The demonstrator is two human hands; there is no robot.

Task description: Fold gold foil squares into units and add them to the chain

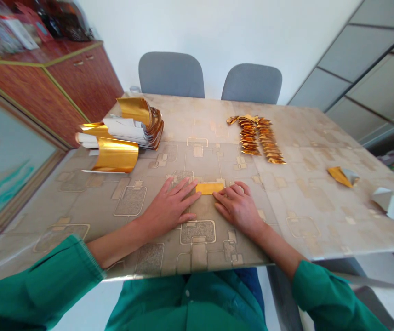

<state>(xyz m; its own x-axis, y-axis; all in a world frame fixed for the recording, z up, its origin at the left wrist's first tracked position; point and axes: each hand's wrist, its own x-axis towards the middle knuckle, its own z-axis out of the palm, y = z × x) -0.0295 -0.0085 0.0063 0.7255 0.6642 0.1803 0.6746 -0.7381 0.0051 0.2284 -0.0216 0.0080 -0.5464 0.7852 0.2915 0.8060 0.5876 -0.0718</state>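
- A small gold foil strip (209, 188) lies flat on the worktop (307, 138), a little below the middle of the frame, between the two hands.
- The left hand (167, 207) is at its left side. The fingers (186, 187) are open and spread flat, and the tips seem to touch the strip's left end.
- The right hand (240, 208) is at its right side. These fingers (226, 195) are also open and not clenched, and they are at or just touching the lower right corner.
- Neither hand grasps the strip, as I can see.
- In my judgement, light and even pressure from both sides is best here, because it keeps the strip straight and stops it from sliding on the glossy surface.
- At the upper left of the middle, there is a pile of curled gold-and-white sheets (116, 155).
- Above the strip, to the right, small folded gold pieces (257, 138) lie in neat overlapping rows.
- Near the right edge are a folded gold-and-silver piece (342, 176) and a white folded piece (390, 207).
- Two grey chairs (171, 76) stand behind the worktop, and a wooden cabinet (79, 78) is at the upper left.
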